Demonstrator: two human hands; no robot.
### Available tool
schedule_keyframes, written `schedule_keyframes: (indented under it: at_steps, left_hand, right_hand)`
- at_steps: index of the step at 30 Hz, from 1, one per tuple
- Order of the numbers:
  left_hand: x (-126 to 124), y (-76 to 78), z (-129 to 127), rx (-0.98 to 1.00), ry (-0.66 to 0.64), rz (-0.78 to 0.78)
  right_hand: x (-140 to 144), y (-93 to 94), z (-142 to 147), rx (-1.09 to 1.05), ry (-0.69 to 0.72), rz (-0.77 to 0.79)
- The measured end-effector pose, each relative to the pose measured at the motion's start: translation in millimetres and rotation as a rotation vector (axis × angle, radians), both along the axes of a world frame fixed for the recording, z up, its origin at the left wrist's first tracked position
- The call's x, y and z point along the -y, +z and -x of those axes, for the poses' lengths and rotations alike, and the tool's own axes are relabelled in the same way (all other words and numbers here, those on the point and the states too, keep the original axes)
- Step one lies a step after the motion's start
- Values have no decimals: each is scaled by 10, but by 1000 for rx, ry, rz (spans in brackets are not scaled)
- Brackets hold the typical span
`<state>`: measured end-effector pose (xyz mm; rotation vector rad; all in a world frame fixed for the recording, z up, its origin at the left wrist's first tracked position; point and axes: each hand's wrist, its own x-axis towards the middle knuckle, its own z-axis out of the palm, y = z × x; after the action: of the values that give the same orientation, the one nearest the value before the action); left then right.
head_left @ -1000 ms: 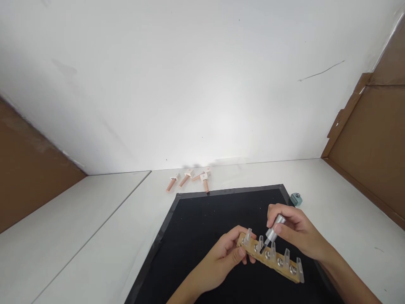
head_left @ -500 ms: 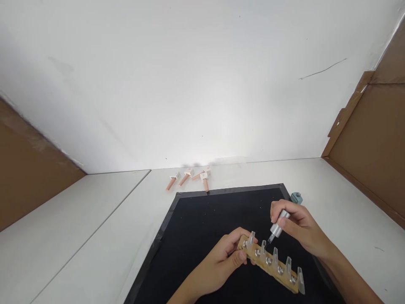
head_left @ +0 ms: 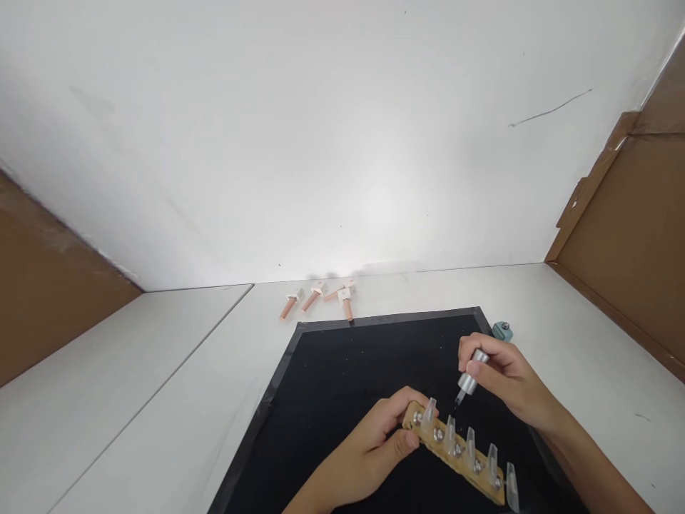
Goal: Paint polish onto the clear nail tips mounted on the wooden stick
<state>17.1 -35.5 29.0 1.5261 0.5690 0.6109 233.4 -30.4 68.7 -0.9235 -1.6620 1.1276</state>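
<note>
Above left hand's (head_left: 374, 446) strip (head_left: 457, 451), brush (head_left: 467, 382) hovers.

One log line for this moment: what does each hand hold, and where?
left hand: grips wooden strip of clear nail tips | right hand: holds silver-capped brush above strip | surface: black mat

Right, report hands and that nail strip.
Left hand grips wooden strip of clear nail tips. Right hand holds silver-capped brush just above strip. Nothing between them.
</note>
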Motion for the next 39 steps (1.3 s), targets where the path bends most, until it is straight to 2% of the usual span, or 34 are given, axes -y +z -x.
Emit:
schedule_keyframes:
  at_steps: [3,8,17,22,39]
  left_hand:
    - [1,11,-6,-18,1,-32]
    - [-2,49,-13,-57,16,-109]
    - [45,19,14,-152,41,-365]
    - [22,4,-6,-177,28,-399]
    - [47,11,-16,-118,31,-435]
  right_hand:
    - [-4,-30,-21,-52,-4,-2]
    - [20,-3,12,-40,74,-14]
    - [44,5,26,5,156,-10]
    - [49,19,30,19,190,-4]
    - [3,-52,-33,10,113,8]
